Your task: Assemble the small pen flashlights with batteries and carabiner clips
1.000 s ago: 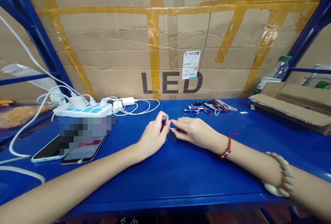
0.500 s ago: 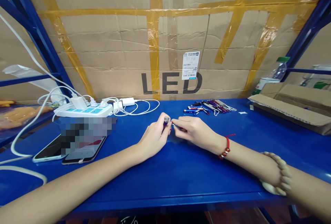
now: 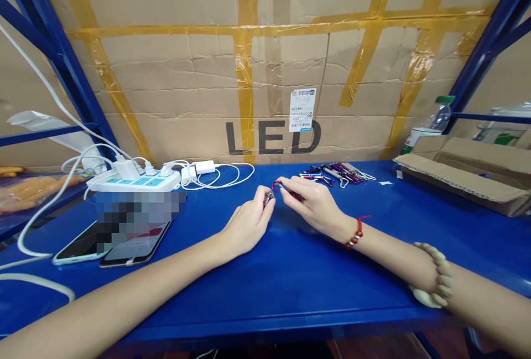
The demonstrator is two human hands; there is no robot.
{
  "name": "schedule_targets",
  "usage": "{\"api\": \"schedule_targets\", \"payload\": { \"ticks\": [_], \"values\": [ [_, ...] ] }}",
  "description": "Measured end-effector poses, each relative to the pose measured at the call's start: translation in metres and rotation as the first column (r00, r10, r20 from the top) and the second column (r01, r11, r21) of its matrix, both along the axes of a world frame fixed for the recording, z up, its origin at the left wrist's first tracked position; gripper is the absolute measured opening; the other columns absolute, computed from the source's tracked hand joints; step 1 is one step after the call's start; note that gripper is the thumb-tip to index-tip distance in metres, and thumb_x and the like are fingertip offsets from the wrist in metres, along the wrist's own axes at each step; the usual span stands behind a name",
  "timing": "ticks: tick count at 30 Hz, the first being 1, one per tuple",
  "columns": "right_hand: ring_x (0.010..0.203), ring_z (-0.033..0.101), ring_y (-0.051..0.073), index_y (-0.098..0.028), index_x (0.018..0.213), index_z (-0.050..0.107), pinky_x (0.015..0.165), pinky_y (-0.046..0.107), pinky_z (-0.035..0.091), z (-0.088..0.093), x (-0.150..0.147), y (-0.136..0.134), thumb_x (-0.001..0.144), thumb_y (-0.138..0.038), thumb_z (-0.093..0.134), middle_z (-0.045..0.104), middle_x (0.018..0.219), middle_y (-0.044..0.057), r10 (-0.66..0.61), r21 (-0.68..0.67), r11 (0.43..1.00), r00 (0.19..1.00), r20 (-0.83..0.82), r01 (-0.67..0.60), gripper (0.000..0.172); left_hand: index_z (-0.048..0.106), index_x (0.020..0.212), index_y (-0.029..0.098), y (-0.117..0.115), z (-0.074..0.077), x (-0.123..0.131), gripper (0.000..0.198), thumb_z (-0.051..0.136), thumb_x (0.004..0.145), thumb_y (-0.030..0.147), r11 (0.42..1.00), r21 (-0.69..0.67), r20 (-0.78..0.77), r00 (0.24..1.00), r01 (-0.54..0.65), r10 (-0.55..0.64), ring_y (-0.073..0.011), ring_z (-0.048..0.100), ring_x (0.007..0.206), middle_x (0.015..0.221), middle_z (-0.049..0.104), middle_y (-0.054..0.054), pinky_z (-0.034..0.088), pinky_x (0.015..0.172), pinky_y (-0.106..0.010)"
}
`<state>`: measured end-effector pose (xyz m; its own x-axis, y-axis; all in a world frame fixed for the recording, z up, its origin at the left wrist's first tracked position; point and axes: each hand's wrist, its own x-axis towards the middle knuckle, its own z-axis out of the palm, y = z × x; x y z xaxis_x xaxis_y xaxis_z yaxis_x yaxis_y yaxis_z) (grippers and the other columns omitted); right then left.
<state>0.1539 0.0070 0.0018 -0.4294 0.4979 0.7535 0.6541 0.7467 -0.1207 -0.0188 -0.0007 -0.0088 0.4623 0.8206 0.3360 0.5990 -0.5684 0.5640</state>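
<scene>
Blue metal shelf bears both hands at its middle. The left hand is closed on a small purple keychain torch, pinched between thumb and fingertips. Just beside it, the right hand pinches a purple carabiner clip at the torch's tip, though whether the two touch is too small to tell. Behind the right hand lies a pile of similar torches; a white power strip and two phones lie to the left, and an open cardboard box to the right.
</scene>
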Motion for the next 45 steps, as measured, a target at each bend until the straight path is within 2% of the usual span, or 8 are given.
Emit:
{"api": "schedule_targets", "payload": {
  "ticks": [4,17,27,36,45],
  "values": [
    [0.066,0.052,0.013,-0.013,0.103,0.061,0.062,0.024,0.042,-0.0014,0.0006,0.0003,0.091,-0.024,0.039,0.058,0.072,0.004,-0.004,0.019,1.000,1.000,0.008,0.004,0.027,0.037,0.099,0.024,0.0006,0.0005,0.0007,0.018,0.027,0.092,0.037,1.000,0.016,-0.016,1.000,0.012,-0.012,-0.0166,0.056,0.062,0.070,0.055,0.003,0.039,0.061,-0.028],
    [0.069,0.055,0.013,-0.014,0.105,0.059,0.065,0.024,0.045,-0.0007,0.0009,-0.0022,0.092,-0.026,0.037,0.058,0.075,0.004,0.011,-0.021,1.000,0.999,0.050,-0.010,0.028,0.041,0.085,0.022,-0.0011,0.0028,0.0007,0.018,0.032,0.091,0.036,0.998,0.059,-0.057,0.998,-0.016,0.019,-0.0172,0.058,0.065,0.071,0.058,0.001,0.040,0.061,-0.027],
    [0.072,0.054,0.014,-0.015,0.109,0.057,0.064,0.025,0.045,-0.0019,0.0009,-0.0011,0.093,-0.027,0.035,0.057,0.077,0.005,0.040,-0.039,0.999,0.997,0.072,-0.037,0.029,0.041,0.092,0.022,0.0003,0.0020,0.0007,0.018,0.032,0.091,0.038,0.998,0.060,-0.060,0.998,-0.032,0.036,-0.0185,0.060,0.065,0.069,0.059,0.001,0.040,0.058,-0.027],
    [0.076,0.055,0.015,-0.013,0.111,0.056,0.067,0.026,0.046,-0.0013,0.0002,-0.0013,0.093,-0.025,0.036,0.058,0.081,0.006,0.050,-0.077,0.996,0.996,0.069,-0.044,0.030,0.041,0.087,0.022,-0.0012,0.0047,0.0004,0.017,0.033,0.091,0.037,0.999,0.032,-0.003,1.000,-0.027,0.028,-0.0160,0.058,0.061,0.067,0.060,0.004,0.040,0.061,-0.027],
    [0.075,0.055,0.015,-0.015,0.112,0.056,0.067,0.026,0.046,-0.0018,0.0008,-0.0006,0.093,-0.025,0.036,0.058,0.080,0.005,0.049,-0.090,0.995,0.997,0.063,-0.043,0.029,0.042,0.098,0.023,-0.0009,0.0037,-0.0010,0.019,0.032,0.091,0.037,1.000,0.014,0.056,0.998,-0.028,0.027,-0.0133,0.056,0.058,0.062,0.056,0.006,0.038,0.060,-0.025]
  ]
}}
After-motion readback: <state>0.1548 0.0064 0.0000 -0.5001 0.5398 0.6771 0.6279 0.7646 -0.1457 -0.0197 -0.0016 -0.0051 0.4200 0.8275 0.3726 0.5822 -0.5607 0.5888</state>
